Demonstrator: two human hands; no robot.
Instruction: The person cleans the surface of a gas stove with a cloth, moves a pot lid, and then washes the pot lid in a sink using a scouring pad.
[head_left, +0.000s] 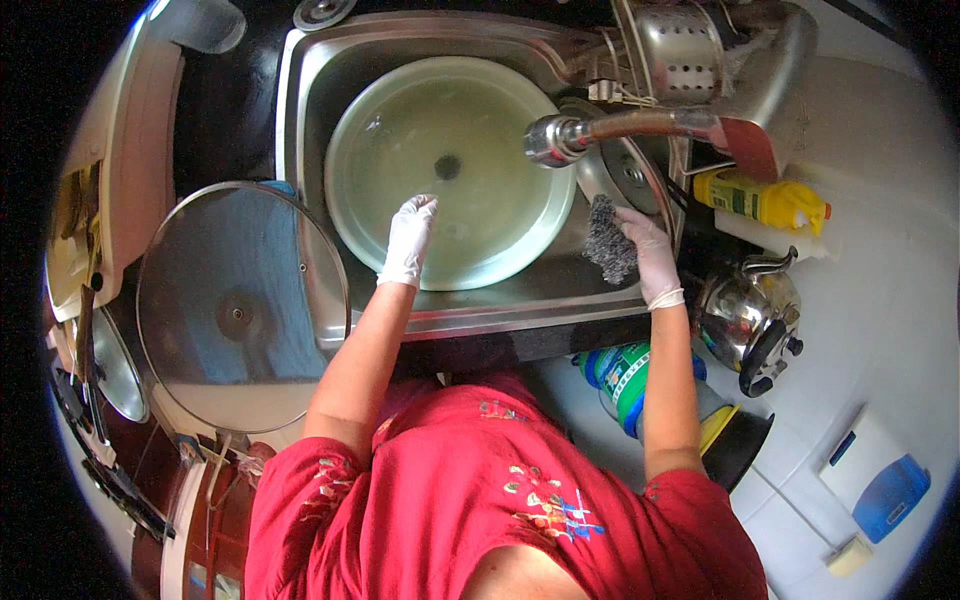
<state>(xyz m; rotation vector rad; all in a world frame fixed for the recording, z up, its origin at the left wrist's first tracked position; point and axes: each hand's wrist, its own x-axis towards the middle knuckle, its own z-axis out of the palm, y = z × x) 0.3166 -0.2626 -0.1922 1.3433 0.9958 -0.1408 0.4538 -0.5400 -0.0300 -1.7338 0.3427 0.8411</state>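
Note:
A large round pale basin (480, 247) of cloudy water stands in the steel sink (315, 112), with a dark round spot near its middle. Over the basin's near left part is my left hand (409, 236), in a white glove, its fingers curled together; whether it pinches something cannot be told. My right hand (651, 255), gloved too, grips a grey scouring pad (609, 240) over the right side of the sink. Behind the pad, a round metal lid (626, 169) leans at the sink's right end. The faucet head (553, 141) hangs over the basin's right edge.
A large glass lid (240, 360) lies left of the sink, partly over a blue cloth (274, 285). To the right are a yellow bottle (757, 201) and a steel kettle (750, 307). A perforated steel utensil holder (682, 56) stands at the back right.

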